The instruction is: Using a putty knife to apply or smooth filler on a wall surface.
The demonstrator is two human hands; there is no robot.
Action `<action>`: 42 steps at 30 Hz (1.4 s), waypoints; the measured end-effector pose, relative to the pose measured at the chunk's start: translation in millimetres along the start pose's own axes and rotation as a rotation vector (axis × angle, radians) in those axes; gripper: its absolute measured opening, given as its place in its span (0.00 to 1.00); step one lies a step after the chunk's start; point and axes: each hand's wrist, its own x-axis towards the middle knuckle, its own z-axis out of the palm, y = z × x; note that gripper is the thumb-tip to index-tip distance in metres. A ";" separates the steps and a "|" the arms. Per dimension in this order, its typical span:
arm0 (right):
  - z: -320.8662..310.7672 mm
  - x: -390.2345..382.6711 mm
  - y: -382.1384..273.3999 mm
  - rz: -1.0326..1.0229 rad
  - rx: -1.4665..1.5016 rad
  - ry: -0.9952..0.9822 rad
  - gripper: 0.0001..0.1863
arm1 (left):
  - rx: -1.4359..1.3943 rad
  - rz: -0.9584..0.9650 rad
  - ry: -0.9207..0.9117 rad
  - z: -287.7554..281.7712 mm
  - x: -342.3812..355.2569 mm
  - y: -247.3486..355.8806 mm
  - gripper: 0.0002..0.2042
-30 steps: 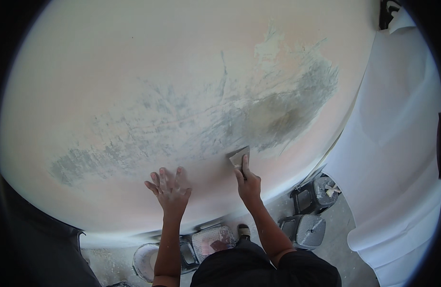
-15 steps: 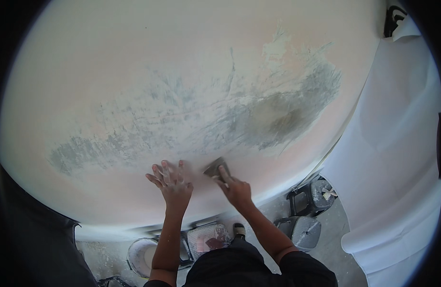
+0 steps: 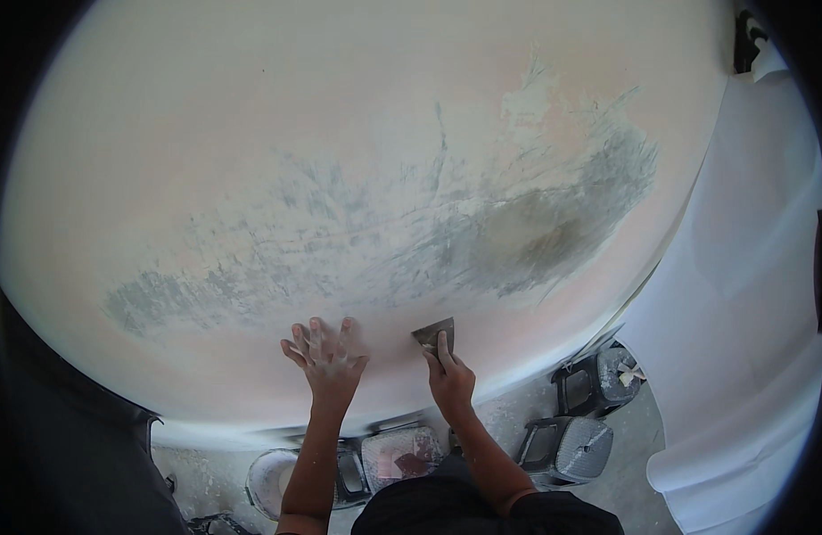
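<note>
A large curved pale surface (image 3: pixel 357 98) fills most of the view, whitish with pinkish areas. Across its middle runs a band of grey, scuffed-looking patches (image 3: pixel 545 227), darkest toward the right. My left hand (image 3: pixel 331 361) rests on the lower part of this surface with its dusty fingers spread, holding nothing. To its right, my right hand (image 3: pixel 448 379) grips a small dark putty knife (image 3: pixel 435 333), the index finger laid along the blade. The wide edge of the blade points up and away from me, close to the surface; whether it touches cannot be made out.
Below the surface, a white-coated bucket (image 3: pixel 270 473) and a spattered stool (image 3: pixel 402 455) stand on the grey floor. Two dark stools (image 3: pixel 582 450) (image 3: pixel 598 379) are at the lower right. White sheeting (image 3: pixel 732 294) hangs along the right side, dark sheeting (image 3: pixel 63 419) at the lower left.
The putty knife in my right hand has shifted right and slightly down, its blade turned more upright. My left hand stays spread on the surface. The whole view has shifted slightly.
</note>
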 end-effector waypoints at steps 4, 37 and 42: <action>11.1 10.3 13.4 -0.051 0.094 0.153 0.24 | -0.027 -0.001 0.018 -1.3 4.0 7.1 0.49; -22.3 26.0 -39.7 -0.329 -0.205 -0.301 0.27 | -0.070 -0.050 0.022 -0.8 5.1 11.0 0.42; -22.1 37.8 2.7 -0.094 0.009 -0.045 0.27 | -0.106 -0.058 0.007 -1.4 3.3 10.3 0.37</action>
